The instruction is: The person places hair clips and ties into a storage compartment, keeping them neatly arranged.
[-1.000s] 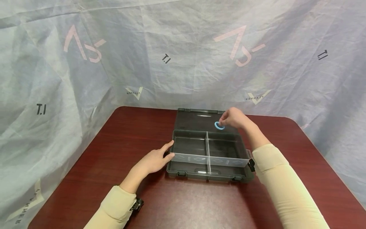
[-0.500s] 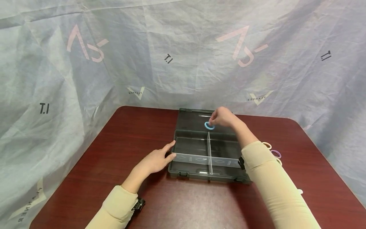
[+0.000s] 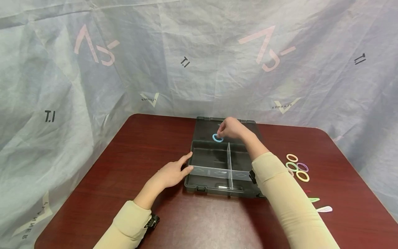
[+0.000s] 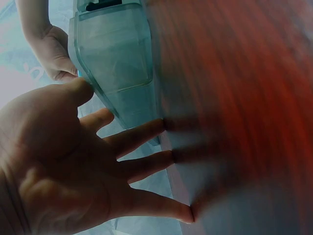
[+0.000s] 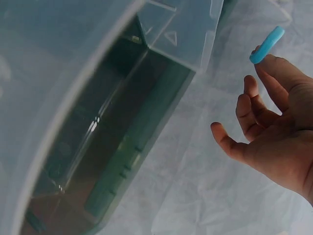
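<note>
A blue ring point(image 3: 217, 138) is pinched between thumb and forefinger of my right hand point(image 3: 231, 128), above the back left part of a grey divided box point(image 3: 214, 191). In the right wrist view the ring point(image 5: 267, 45) stands at the fingertips of the right hand point(image 5: 279, 115), its other fingers loosely bent. The left hand point(image 3: 169, 173) touches the box's left side with thumb and forefinger. Seen in the left wrist view, the left hand point(image 4: 68, 156) has its fingers spread beside the box wall point(image 4: 115, 54).
The box's lid point(image 3: 206, 129) lies folded back behind it. To the right on the table are a yellow ring point(image 3: 302, 176), a purple ring point(image 3: 302, 167), a green ring point(image 3: 291, 166) and others, with a white clip point(image 3: 324, 209) and a green clip point(image 3: 314, 200) nearer.
My right hand has moved left with the blue ring, from above the right compartment to above the left one. The rings and clips at the right have come into view. The left hand stays at the box.
</note>
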